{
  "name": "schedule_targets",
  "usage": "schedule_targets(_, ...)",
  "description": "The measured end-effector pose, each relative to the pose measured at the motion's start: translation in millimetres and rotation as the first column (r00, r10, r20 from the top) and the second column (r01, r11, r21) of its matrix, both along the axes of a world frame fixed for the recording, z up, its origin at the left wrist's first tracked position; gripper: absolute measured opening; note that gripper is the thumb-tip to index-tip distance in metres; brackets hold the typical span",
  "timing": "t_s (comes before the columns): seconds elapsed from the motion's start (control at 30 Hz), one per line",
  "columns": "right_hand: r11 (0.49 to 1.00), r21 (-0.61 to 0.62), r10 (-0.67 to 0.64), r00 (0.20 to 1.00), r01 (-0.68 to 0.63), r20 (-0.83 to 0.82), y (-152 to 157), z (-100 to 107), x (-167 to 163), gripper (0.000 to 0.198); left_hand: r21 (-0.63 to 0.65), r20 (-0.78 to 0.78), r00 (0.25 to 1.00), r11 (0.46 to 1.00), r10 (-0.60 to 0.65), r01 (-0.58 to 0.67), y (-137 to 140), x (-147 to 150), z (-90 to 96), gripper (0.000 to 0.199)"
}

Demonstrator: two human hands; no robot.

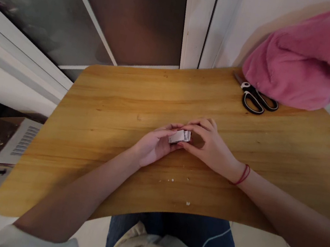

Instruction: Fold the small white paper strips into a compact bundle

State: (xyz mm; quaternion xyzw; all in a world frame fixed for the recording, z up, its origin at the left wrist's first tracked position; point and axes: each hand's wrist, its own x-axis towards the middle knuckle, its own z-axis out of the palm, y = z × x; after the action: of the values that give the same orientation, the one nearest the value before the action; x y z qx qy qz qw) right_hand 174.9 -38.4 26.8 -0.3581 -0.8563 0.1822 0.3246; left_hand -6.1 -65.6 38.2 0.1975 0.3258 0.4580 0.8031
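A small white box, seemingly paper or card, is held just above the middle of the wooden table. Its right end looks uneven, with grey and white layers showing; what they are is too small to tell. My left hand is closed around the box's left part, thumb on top and fingers beneath. At the right end, my right hand pinches the box between thumb and fingers, its palm arched over the table. A red string bracelet circles my right wrist.
Black-handled scissors lie at the table's back right, against a pink plush cloth. White crumbs dot the wooden table near its front edge. A glass-panelled door stands behind, and a cardboard box sits lower left.
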Motion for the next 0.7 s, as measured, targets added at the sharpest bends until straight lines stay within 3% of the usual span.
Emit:
schedule_targets(0.2, 0.999, 0.047, 0.002, 1.000, -0.001, -0.022, 0.4, 1.6, 0.1, 0.026, 0.010, 0.010, 1.000, 1.000, -0.005, 0.005, 0.0, -0.1, -0.4, 0.018)
schedule_targets(0.43, 0.999, 0.033, -0.011, 0.999, 0.012, -0.035, -0.3, 7.0, 1.1, 0.023, -0.087, 0.002, 0.998, 0.994, 0.070, -0.070, 3.5, -1.0, -2.4, 0.015)
schedule_targets(0.7, 0.998, 0.054, -0.018, 0.998, 0.022, -0.066, 1.4, 9.8, 3.1, 0.021, -0.101, -0.015, 0.992, 0.987, 0.122, -0.123, 2.9, -0.8, -0.4, 0.018)
